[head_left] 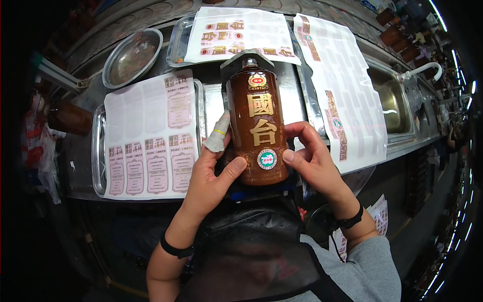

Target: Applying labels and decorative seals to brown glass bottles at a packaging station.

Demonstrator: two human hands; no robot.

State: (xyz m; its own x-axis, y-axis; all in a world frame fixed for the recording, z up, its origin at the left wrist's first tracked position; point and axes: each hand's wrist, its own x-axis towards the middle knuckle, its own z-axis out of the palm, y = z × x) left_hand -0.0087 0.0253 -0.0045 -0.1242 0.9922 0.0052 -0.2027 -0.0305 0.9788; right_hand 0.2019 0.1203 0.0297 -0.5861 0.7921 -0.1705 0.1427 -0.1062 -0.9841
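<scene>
A glossy brown bottle lies on its back in front of me, neck pointing away and base nearest. Gold characters, a red-and-gold emblem and a round green-and-white seal decorate its front. Part of a dark holder shows around its neck. My left hand grips the lower left side, thumb pressed near the seal. White wrapping with a yellow band covers one of its fingers. On the lower right side, my right hand holds the bottle with its thumb beside the seal and fingers curved along the edge.
Label sheets rest on a metal tray at left. Another sheet covers a tray behind the bottle, and a long sheet lies at right. Beyond are a metal bowl, a sink with a white tap, and a brown bottle.
</scene>
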